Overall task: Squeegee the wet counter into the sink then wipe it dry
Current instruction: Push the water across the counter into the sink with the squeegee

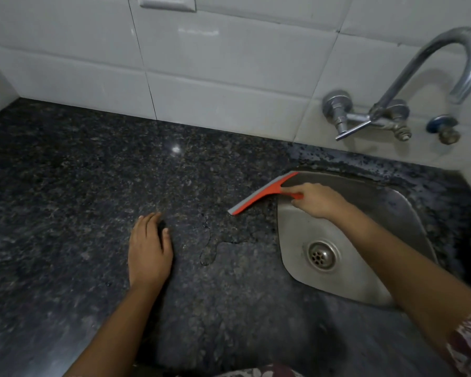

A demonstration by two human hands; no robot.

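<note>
My right hand (pixel 317 201) grips the handle of an orange squeegee (pixel 261 193) with a grey rubber blade. The blade lies slanted on the dark speckled granite counter (pixel 79 172), right at the left rim of the steel sink (pixel 299 229); its far end reaches over the sink's back corner. A thin puddle of water (pixel 218 247) spreads on the counter just in front of the blade. My left hand (pixel 150 250) rests flat on the counter, fingers straight, well to the left of the squeegee and holding nothing.
A chrome wall tap (pixel 430 74) arches over the sink's back right, with a lever valve (pixel 340 115) and a small blue-capped valve (pixel 443 127) beside it. White wall tiles (pixel 201 77) back the counter. Water drops speckle the counter strip behind the sink (pixel 365 160).
</note>
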